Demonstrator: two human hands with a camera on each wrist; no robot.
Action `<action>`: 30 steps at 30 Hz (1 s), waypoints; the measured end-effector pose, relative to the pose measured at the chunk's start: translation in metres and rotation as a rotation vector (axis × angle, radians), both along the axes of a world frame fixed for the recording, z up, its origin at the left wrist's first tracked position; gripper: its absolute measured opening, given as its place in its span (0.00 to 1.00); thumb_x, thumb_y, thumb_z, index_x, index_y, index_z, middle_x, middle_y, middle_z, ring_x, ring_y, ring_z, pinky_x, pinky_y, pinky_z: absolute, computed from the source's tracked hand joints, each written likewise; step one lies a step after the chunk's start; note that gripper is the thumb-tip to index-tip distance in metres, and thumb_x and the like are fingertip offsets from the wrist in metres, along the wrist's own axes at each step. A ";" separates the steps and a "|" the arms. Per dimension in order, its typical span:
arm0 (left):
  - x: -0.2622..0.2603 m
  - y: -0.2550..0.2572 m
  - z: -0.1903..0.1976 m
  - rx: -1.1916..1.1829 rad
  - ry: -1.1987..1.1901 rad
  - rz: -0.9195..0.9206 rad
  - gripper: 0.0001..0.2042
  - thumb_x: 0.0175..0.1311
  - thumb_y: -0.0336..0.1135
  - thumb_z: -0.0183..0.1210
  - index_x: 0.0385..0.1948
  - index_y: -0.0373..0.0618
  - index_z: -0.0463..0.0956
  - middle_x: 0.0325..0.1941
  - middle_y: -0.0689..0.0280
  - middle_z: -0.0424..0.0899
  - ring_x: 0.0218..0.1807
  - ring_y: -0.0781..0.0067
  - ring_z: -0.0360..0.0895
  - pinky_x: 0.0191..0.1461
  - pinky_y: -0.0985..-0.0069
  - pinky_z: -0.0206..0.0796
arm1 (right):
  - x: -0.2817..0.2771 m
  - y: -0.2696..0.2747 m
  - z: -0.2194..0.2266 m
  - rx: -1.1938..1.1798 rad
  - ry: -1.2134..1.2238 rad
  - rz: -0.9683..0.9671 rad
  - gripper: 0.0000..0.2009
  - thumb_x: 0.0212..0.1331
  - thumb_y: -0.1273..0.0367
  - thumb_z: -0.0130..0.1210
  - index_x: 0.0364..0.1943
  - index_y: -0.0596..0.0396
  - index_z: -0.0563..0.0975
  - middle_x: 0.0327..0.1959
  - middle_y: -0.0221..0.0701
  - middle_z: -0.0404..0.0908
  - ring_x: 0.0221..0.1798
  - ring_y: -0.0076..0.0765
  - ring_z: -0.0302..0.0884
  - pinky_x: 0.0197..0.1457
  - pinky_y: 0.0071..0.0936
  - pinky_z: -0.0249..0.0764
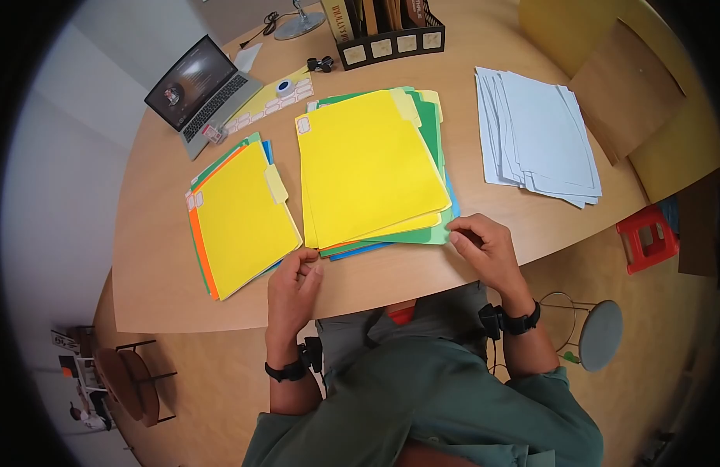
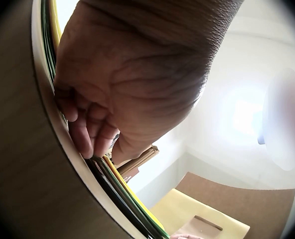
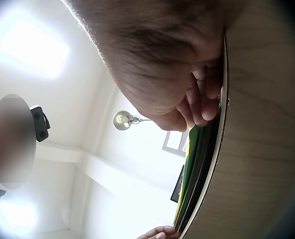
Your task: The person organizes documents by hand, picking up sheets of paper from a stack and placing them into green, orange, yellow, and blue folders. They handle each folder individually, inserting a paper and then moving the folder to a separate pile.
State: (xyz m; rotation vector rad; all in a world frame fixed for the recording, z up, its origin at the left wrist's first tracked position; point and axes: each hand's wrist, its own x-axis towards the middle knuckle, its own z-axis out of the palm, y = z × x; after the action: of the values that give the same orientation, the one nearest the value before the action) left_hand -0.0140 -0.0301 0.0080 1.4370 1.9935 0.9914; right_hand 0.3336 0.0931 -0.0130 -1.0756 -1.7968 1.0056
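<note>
In the head view a thick stack of file folders lies in the middle of the table, a yellow one on top and green, orange and blue ones beneath. My left hand grips its near left corner; in the left wrist view the thumb and curled fingers close on the layered edges. At the near right corner my right hand pinches the folders, its fingers bent against the edges in the right wrist view. To the left lies a smaller stack of folders, yellow on top, close beside my left hand.
White papers lie in a loose pile at the right. A laptop, label sheets and a tape roll are at the far left. A black file rack stands at the back. A grey-topped stool is below the table.
</note>
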 end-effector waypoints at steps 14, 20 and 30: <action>0.000 -0.001 -0.002 0.033 0.025 -0.016 0.13 0.71 0.29 0.68 0.53 0.36 0.84 0.42 0.60 0.88 0.39 0.69 0.82 0.49 0.71 0.76 | -0.002 -0.001 0.000 0.003 -0.004 -0.016 0.09 0.70 0.69 0.69 0.49 0.59 0.88 0.38 0.33 0.89 0.34 0.27 0.82 0.40 0.26 0.77; 0.000 0.000 -0.002 0.037 0.029 -0.016 0.12 0.71 0.29 0.68 0.53 0.36 0.84 0.41 0.60 0.87 0.39 0.68 0.83 0.49 0.70 0.76 | -0.004 -0.001 -0.002 0.016 -0.013 -0.025 0.09 0.70 0.69 0.69 0.48 0.59 0.88 0.38 0.33 0.89 0.34 0.27 0.81 0.40 0.26 0.77; -0.003 -0.001 -0.008 0.058 0.020 -0.015 0.12 0.71 0.28 0.68 0.52 0.37 0.84 0.40 0.59 0.86 0.39 0.68 0.82 0.48 0.70 0.76 | -0.006 -0.002 0.001 0.013 -0.037 -0.041 0.08 0.70 0.70 0.69 0.48 0.58 0.88 0.38 0.33 0.88 0.34 0.26 0.82 0.41 0.25 0.77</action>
State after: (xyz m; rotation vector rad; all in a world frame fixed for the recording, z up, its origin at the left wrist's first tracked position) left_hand -0.0169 -0.0311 0.0004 1.4954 1.9802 1.0407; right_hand 0.3277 0.0907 -0.0123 -1.1248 -1.8013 0.9545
